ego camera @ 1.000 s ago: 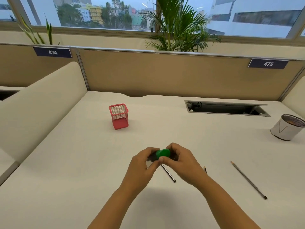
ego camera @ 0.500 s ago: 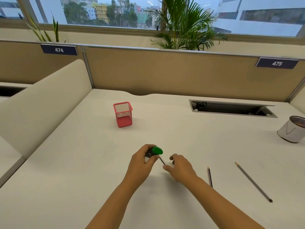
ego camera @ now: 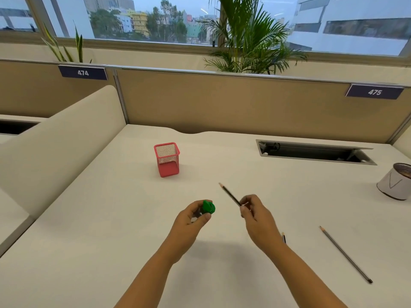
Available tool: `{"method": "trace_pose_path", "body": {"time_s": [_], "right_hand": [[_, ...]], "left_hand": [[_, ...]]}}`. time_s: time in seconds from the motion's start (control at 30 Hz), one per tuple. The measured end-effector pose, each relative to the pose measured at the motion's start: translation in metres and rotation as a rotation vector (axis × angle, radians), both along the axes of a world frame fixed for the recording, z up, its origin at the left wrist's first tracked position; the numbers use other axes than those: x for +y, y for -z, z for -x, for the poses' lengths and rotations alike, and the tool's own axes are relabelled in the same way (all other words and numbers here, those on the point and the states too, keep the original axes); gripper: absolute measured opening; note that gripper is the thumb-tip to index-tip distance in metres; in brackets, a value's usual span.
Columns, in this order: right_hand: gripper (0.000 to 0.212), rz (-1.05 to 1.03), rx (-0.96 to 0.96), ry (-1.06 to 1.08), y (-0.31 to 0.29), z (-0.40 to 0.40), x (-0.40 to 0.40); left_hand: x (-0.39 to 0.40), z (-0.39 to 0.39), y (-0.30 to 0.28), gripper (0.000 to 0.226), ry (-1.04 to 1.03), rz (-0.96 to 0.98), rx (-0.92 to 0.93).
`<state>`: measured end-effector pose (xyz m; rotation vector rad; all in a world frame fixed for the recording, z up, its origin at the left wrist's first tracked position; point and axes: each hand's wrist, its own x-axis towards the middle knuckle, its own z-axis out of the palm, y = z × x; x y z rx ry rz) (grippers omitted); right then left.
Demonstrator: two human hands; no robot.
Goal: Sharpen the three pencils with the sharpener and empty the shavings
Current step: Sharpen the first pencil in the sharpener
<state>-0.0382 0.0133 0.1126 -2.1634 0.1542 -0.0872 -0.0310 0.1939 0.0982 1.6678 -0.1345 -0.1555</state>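
Green sharpener (ego camera: 208,206) in left hand (ego camera: 191,221); pencil (ego camera: 230,194) sharpened.

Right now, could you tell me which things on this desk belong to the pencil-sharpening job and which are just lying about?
Job:
green sharpener in left hand
pencil in right hand
long pencil on the desk
third pencil, mostly hidden by the right arm
white bin, likely for shavings

Lying about:
red mesh holder
cable tray
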Motion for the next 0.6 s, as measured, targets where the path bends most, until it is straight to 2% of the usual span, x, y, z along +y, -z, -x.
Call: {"method": "trace_pose_path", "body": {"time_s": [0.1,0.2,0.37,0.5,0.57,0.6], "right_hand": [[0.006,0.339,-0.110,-0.103,-0.021,0.014,-0.005],[0.006,0.503,-0.170,-0.106,-0.025,0.019,-0.010],[0.006,0.545,-0.198,-0.126,-0.024,0.019,-0.013],[0.008,0.599,-0.245,-0.161,-0.024,0.019,-0.009],[0.007,0.589,-0.271,-0.162,-0.022,0.019,-0.006],[0.007,0.574,-0.277,-0.150,-0.019,0.019,-0.004]], "left_hand": [[0.002,-0.005,0.000,0.028,-0.015,-0.002,0.004],[0.003,-0.009,0.001,0.028,-0.008,-0.019,-0.003],[0.002,-0.010,0.003,0.030,0.016,-0.195,-0.040],[0.003,-0.009,0.003,0.035,0.099,-0.428,-0.231],[0.004,-0.010,0.001,0.036,0.075,-0.390,-0.253],[0.005,-0.012,-0.001,0.035,0.006,-0.290,-0.218]]}}
